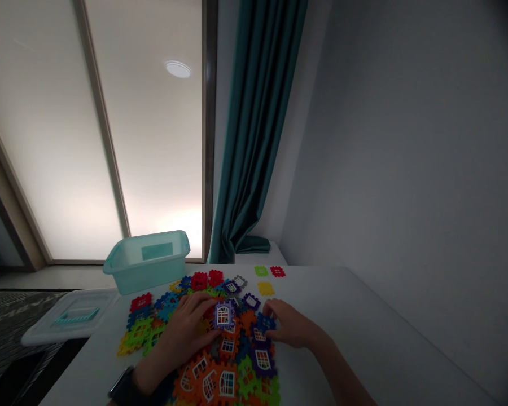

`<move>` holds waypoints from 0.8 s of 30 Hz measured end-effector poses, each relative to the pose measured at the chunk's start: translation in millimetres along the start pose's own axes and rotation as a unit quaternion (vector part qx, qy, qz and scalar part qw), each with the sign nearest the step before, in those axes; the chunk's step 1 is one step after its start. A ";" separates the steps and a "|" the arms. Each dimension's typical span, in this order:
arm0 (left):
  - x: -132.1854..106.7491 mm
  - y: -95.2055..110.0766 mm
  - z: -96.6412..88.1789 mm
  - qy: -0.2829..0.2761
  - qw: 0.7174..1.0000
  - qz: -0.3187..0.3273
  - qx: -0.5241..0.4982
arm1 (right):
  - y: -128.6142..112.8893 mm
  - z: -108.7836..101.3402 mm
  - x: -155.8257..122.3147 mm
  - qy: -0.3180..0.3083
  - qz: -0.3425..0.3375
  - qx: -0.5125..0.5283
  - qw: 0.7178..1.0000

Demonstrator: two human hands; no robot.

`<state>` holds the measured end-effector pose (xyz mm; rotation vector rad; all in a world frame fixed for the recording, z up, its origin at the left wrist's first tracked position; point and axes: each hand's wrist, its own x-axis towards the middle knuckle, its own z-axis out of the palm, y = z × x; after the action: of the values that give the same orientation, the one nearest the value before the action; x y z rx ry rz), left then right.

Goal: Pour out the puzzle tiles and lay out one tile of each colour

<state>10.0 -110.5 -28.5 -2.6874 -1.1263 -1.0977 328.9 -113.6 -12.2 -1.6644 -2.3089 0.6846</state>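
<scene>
Head view, looking down on a white worktop [376,332] carrying a heap of plastic window tiles [232,361]. Left hand [186,332] lay on the heap with its grip spread, just beside a purple tile [223,314]. Right hand [288,324] touched a blue tile [265,322]; whether its grip pinched could not be told. A yellow tile [266,288] lay apart, beyond the heap. Behind stood a teal plastic bin [146,262], with its lid [71,316] near the worktop's left edge. Frosted glass panels [152,141], a teal curtain [254,129] and a grey wall [398,158] enclosed the room.
</scene>
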 end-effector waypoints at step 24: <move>-0.1 -23.5 -6.5 0.039 0.996 -0.076 0.037 | -80.6 24.4 39.0 0.095 -0.170 0.053 0.980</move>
<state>-8.8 -95.0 -29.1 -2.5154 -1.3490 -1.1449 237.7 -103.4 2.0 -1.1913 -2.2940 0.5383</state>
